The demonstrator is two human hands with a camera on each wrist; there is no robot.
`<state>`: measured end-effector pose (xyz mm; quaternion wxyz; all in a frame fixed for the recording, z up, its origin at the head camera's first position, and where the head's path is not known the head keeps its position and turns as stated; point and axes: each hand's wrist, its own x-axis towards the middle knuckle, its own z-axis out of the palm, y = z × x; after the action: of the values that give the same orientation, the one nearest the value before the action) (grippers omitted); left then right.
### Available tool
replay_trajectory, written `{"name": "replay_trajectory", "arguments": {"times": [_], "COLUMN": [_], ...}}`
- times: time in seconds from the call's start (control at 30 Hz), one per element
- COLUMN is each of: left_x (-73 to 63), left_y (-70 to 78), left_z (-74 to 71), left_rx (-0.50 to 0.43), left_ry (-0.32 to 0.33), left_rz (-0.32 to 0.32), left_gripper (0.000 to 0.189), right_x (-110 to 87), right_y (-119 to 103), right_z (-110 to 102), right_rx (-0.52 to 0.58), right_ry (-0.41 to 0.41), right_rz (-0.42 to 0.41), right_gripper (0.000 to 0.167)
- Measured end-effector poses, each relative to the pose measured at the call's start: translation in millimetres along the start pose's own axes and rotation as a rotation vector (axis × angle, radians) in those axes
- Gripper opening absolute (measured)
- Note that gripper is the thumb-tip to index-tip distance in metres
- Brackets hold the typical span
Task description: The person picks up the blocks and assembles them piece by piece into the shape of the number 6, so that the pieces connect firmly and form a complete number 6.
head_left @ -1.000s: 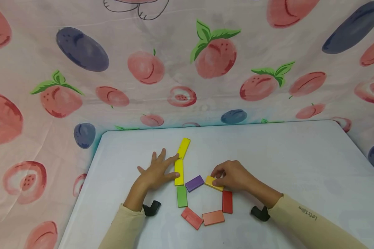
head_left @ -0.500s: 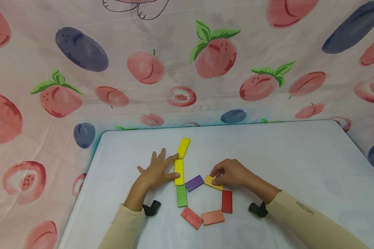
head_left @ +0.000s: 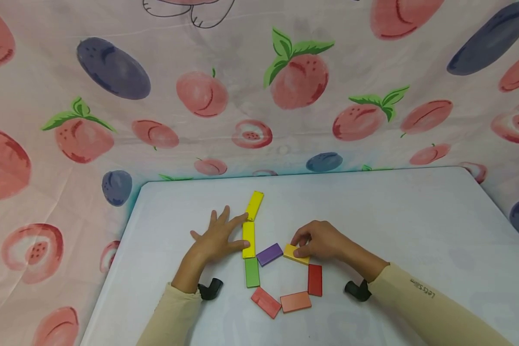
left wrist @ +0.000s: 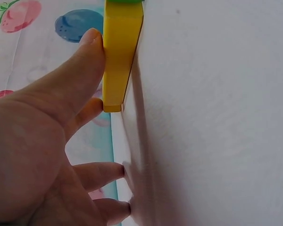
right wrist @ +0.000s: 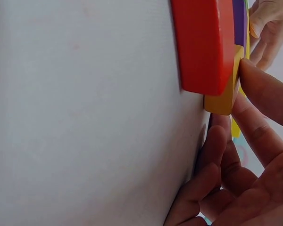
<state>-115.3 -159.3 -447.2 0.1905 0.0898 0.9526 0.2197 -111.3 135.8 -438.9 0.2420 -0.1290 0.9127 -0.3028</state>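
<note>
Flat coloured blocks form a closed ring with a tail on the white table. My left hand [head_left: 216, 242] has its fingers spread; the thumb touches the lower yellow block [head_left: 248, 233] and the index fingertip meets the upper yellow block [head_left: 254, 205] near their joint. In the left wrist view, the thumb lies against a yellow block [left wrist: 119, 52]. My right hand [head_left: 324, 244] pinches an orange-yellow block [head_left: 295, 255] between thumb and fingers, and its other fingers curl by the table. That block sits between a purple block [head_left: 270, 254] and a red block [head_left: 315, 280].
A green block [head_left: 252, 273], a coral block [head_left: 265, 302] and a salmon block [head_left: 296, 302] make up the ring's left and near sides. Black devices [head_left: 211, 290] are worn at both wrists. A fruit-print cloth [head_left: 251, 86] hangs behind the white table [head_left: 393, 206].
My right hand and forearm have shifted slightly left, the fingers staying on the orange-yellow block. The left hand and the other blocks look the same.
</note>
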Motion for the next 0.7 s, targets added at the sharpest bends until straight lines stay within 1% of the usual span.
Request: {"name": "replay_trajectory", "arguments": {"times": [0.37, 0.7], "left_x": [-0.4, -0.3], "left_y": [-0.3, 1.3], "left_z": [-0.2, -0.3], "left_rx": [0.002, 0.002], "left_ry": [0.005, 0.006], "left_rz": [0.0, -0.002], "left_gripper": [0.074, 0.074], "right_x": [1.3, 3.0], "right_y": [0.6, 2.7], "right_z": [0.1, -0.2], "right_rx": [0.008, -0.008], "right_ry": [-0.002, -0.006], "right_rz": [0.014, 0.018], "right_gripper": [0.013, 0.013]}}
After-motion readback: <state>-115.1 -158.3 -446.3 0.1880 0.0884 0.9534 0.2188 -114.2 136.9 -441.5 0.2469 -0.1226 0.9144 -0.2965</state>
